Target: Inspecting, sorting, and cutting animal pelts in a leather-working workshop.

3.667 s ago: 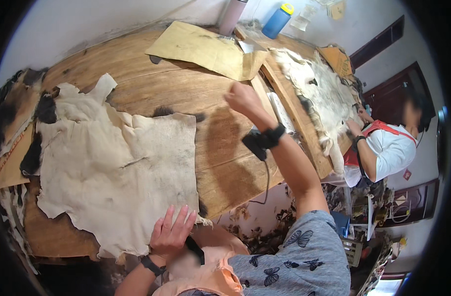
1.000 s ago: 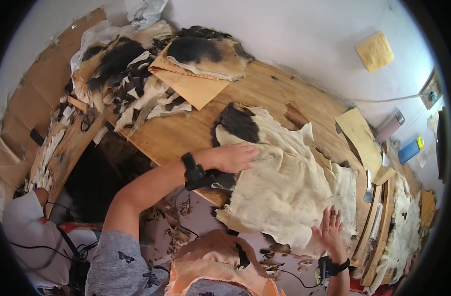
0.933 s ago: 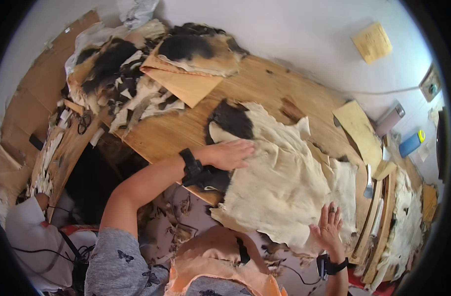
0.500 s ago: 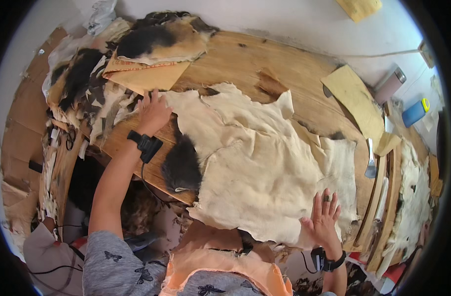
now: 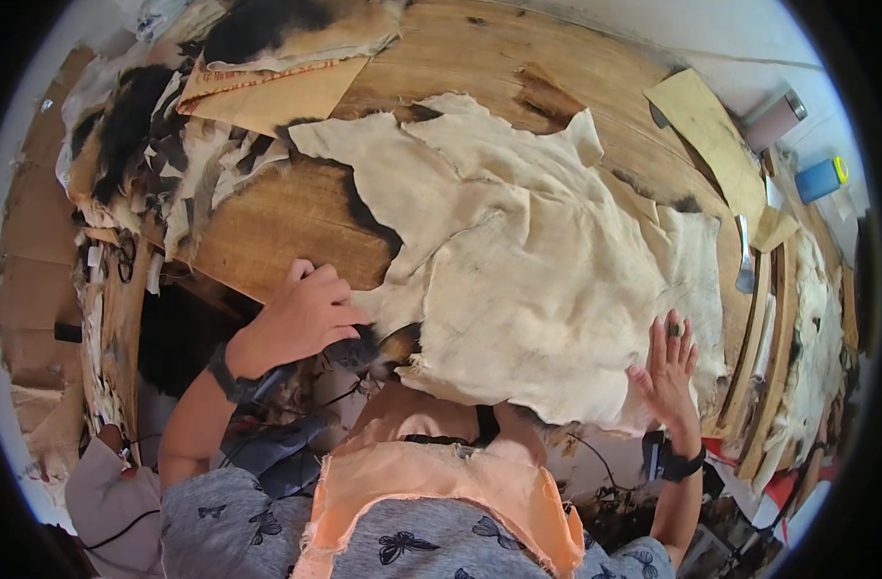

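Observation:
A large cream hide (image 5: 547,280) lies flesh side up across the wooden table, with dark fur showing along parts of its edge. At its near left edge my left hand (image 5: 304,314) is bent, its fingers curled and its thumb side closed on the hide's margin. Dark fur (image 5: 352,349) hangs just below that hand, by the table's edge; the fingertips are partly hidden. My right hand (image 5: 666,372) rests on the hide's near right part, open, with the palm down and fingers stretched out. A dark ring or band shows on one finger.
Furry hide pieces (image 5: 122,145) and a folded brown paper (image 5: 277,94) lie at the far left. To the right are a yellowish sheet (image 5: 706,145), a broad-bladed scraper (image 5: 745,256), wooden strips (image 5: 773,357), a pinkish flask (image 5: 774,121) and a blue yellow-lidded bottle (image 5: 821,179).
My left hand has come nearer from the hide's far left corner and closed at its near left edge. The dark fur flap has left the tabletop. My right hand stays spread on the hide.

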Tool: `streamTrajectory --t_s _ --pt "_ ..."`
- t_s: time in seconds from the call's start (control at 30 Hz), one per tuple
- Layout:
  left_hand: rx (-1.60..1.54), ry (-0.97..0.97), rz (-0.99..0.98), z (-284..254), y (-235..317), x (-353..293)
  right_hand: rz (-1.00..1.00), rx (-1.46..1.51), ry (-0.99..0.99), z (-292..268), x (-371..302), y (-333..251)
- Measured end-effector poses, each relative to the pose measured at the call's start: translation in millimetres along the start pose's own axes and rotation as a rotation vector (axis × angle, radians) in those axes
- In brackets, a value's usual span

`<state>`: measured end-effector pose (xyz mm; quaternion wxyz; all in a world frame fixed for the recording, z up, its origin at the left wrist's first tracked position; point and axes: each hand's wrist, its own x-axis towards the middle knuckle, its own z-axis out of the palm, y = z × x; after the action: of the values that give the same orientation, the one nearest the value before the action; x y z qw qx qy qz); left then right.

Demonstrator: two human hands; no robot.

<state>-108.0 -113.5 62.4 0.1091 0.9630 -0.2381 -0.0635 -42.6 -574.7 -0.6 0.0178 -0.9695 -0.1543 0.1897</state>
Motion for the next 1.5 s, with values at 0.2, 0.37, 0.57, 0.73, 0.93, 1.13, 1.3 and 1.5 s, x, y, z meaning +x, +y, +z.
streamTrajectory --t_s 0.2,0.37,0.57,0.73,0.93,1.13,1.3,1.5 --pt "-0.024 -0.017 0.051 13.2 -0.4 -51.4 0.057 0.023 -0.021 -1.7 4.3 -7.9" --pt "-0.391 -0.379 -0.043 6.0 -15.7 -83.3 0.076 -0.057 0.083 -23.6 -2.2 -48.5" --pt "-0.506 0.261 -0.382 26.2 -24.4 -19.5 -0.288 0.188 0.34 -49.0 -2.7 -157.0" --pt "-0.439 0.476 -0.425 63.4 -26.3 27.1 -0.434 0.313 0.444 -35.8 52.6 -203.7" --pt "-0.754 -0.037 -0.609 46.0 -21.6 53.7 -0.239 0.009 0.463 2.6 86.5 -177.3" --pt "-0.837 0.019 -0.551 63.6 -38.1 60.8 -0.25 0.015 0.321 3.8 86.1 -176.3" --pt "-1.026 -0.105 -0.566 51.3 -37.0 68.4 -0.253 -0.005 0.295 1.1 88.1 -176.6" --pt "-0.831 -0.038 -0.437 53.7 -42.8 68.9 -0.252 -0.014 0.287 2.7 88.8 -175.6"
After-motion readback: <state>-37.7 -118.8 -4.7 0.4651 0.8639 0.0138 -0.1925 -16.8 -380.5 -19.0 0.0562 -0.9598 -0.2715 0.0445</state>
